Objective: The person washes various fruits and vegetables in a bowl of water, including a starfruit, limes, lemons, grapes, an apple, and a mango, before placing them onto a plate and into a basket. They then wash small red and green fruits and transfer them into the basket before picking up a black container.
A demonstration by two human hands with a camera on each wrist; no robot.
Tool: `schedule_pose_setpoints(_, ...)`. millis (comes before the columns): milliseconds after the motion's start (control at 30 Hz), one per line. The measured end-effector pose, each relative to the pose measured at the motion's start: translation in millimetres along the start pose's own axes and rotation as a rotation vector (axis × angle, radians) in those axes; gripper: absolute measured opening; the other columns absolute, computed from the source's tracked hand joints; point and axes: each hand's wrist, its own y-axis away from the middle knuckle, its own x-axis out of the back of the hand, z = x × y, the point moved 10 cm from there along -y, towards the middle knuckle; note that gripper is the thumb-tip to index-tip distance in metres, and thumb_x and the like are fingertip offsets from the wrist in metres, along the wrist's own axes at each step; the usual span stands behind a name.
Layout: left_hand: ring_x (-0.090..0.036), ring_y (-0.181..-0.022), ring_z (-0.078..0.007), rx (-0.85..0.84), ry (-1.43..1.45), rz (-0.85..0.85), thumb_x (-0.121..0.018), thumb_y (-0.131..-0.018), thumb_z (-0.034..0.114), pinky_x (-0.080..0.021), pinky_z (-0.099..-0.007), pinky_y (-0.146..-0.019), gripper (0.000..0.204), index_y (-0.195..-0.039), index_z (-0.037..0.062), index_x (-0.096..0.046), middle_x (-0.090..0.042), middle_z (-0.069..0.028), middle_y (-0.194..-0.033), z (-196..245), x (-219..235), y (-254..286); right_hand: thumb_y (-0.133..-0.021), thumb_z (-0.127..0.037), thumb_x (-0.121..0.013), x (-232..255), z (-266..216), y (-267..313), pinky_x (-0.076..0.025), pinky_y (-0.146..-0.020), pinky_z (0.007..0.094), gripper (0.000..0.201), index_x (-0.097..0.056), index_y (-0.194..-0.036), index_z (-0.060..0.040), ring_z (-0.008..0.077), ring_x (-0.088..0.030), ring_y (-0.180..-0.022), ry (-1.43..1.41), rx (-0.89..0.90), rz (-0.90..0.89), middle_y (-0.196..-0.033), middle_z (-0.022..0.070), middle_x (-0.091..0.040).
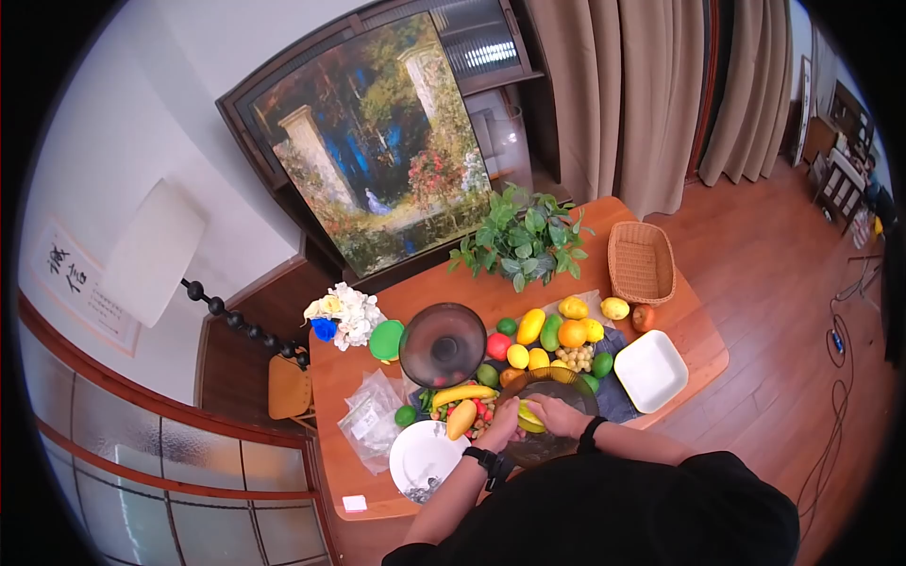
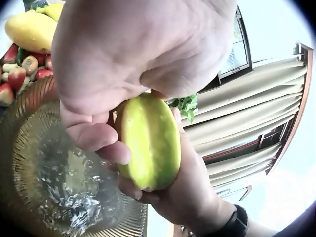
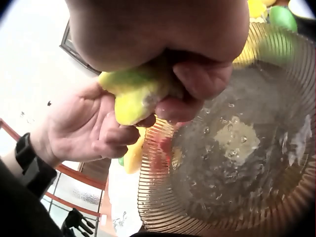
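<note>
A yellow-green star fruit (image 2: 150, 140) is held between both hands above a ribbed, amber-tinted glass bowl (image 3: 153, 197) of water. In the left wrist view the left hand (image 2: 133, 54) curls its fingers round one side of the fruit, and the right hand (image 2: 185, 182) grips it from the other side. The right wrist view shows the star fruit (image 3: 133, 96) with the left hand (image 3: 86, 128) at one end and the right hand (image 3: 197, 84) curled round the other. The water is rippled, with bubbles.
Left of the bowl lie a white plate (image 1: 406, 457), a mango (image 1: 461, 419) and small red produce. Behind are a dark glass bowl (image 1: 415, 368) and more fruit. A white tray (image 1: 651, 372), a wicker basket (image 1: 642, 264) and a leafy plant (image 1: 528, 236) stand farther off.
</note>
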Motion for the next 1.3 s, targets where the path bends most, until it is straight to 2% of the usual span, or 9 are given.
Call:
schedule_pose_setpoints(200,-0.059,-0.052,-0.0149,0.051,0.165,0.055,-0.032,-0.104,0.045,-0.045,-0.0262,-0.048,0.042,-0.116,0.0101,-0.053,-0.065,-0.0055,-0.079,-10.7,5.9,0.6,-0.102,-0.032,-0.045,6.0,-21.4,9.2,-0.045,-0.095,0.0486,0.047,-0.041,-0.14,-0.0053,0.045,-0.058,-0.11,0.171,0.181,0.001,-0.117,0.0278,-0.06)
schedule_pose_setpoints(267,-0.064,-0.065,-0.0153,0.172,0.377,-0.121,-0.034,-0.103,0.046,-0.049,-0.0294,-0.055,0.041,-0.116,0.0131,-0.055,-0.068,-0.0037,-0.085,-31.6,-4.5,-11.6,-0.101,-0.032,-0.046,5.4,-23.9,11.7,-0.045,-0.096,0.0487,0.049,-0.039,-0.142,-0.0063,0.0455,-0.057,-0.111,0.205,0.179,-0.026,-0.12,0.0277,-0.057)
schedule_pose_setpoints(467,-0.066,-0.09,-0.0176,0.191,0.496,-0.077,-0.038,-0.103,0.052,-0.054,-0.0341,-0.067,0.042,-0.12,0.0188,-0.057,-0.067,-0.0017,-0.108,-18.5,-8.1,10.8,-0.098,-0.028,-0.056,-5.6,-34.8,16.0,-0.043,-0.101,0.0449,0.059,-0.03,-0.147,-0.0076,0.0446,-0.053,-0.117,0.141,0.247,-0.05,-0.128,0.026,-0.049)
schedule_pose_setpoints(733,-0.066,-0.102,-0.0213,0.03,0.327,-0.226,-0.05,-0.102,0.042,-0.058,-0.0398,-0.08,0.044,-0.13,0.0093,-0.053,-0.063,-0.008,-0.118,-28.8,-10.0,1.6,-0.084,-0.036,-0.074,-34.8,18.7,-4.3,-0.042,-0.103,0.0438,0.069,-0.044,-0.138,-0.0064,0.0395,-0.051,-0.125,0.042,0.082,-0.274,-0.133,0.0251,-0.052)
schedule_pose_setpoints(900,-0.066,-0.103,-0.0216,-0.16,0.005,-0.227,-0.06,-0.098,0.023,-0.057,-0.0365,-0.084,0.038,-0.129,0.0036,-0.053,-0.064,-0.0107,-0.119,-35.8,-9.6,-19.6,-0.079,-0.031,-0.074,-35.1,27.0,-7.9,-0.046,-0.1,0.0444,0.064,-0.051,-0.132,-0.0045,0.0399,-0.057,-0.118,0.17,0.197,-0.265,-0.122,0.0243,-0.06)
schedule_pose_setpoints(1067,-0.067,-0.098,-0.0189,-0.307,-0.607,0.165,-0.069,-0.089,0.019,-0.055,-0.0294,-0.08,0.037,-0.119,-0.0001,-0.06,-0.066,-0.0139,-0.107,-5.0,16.4,-6.7,-0.077,-0.02,-0.068,-19.4,62.4,-22.5,-0.048,-0.099,0.0445,0.054,-0.058,-0.127,-0.0044,0.0389,-0.061,-0.111,0.367,0.243,-0.138,-0.115,0.0243,-0.064)
schedule_pose_setpoints(1133,-0.068,-0.089,-0.0179,-0.34,-0.675,0.137,-0.07,-0.087,0.02,-0.054,-0.0285,-0.073,0.036,-0.116,-0.0004,-0.061,-0.067,-0.0135,-0.099,-3.1,12.1,-7.0,-0.075,-0.015,-0.065,3.4,105.6,-31.0,-0.043,-0.106,0.0417,0.055,-0.059,-0.127,-0.0011,0.0387,-0.056,-0.12,0.325,-0.12,0.018,-0.122,0.0243,-0.062)
schedule_pose_setpoints(1167,-0.069,-0.08,-0.0168,-0.373,-0.743,0.109,-0.071,-0.086,0.02,-0.054,-0.0275,-0.067,0.035,-0.113,-0.0007,-0.063,-0.068,-0.013,-0.092,-2.8,7.8,-9.1,-0.075,-0.014,-0.063,8.1,112.6,-31.5,-0.05,-0.098,0.0388,0.049,-0.061,-0.121,0.0036,0.0374,-0.064,-0.106,0.37,-0.162,0.105,-0.113,0.023,-0.066)
schedule_pose_setpoints(1300,-0.059,-0.048,-0.015,-0.219,-0.607,0.065,-0.071,-0.085,0.017,-0.047,-0.028,-0.048,0.031,-0.11,-0.0008,-0.064,-0.065,-0.0067,-0.069,-18.9,-0.2,-11.6,-0.078,-0.017,-0.065,-11.4,138.6,-39.9,-0.056,-0.085,0.0378,0.043,-0.064,-0.115,0.0045,0.034,-0.069,-0.087,0.177,-0.354,-0.066,-0.101,0.0209,-0.07)
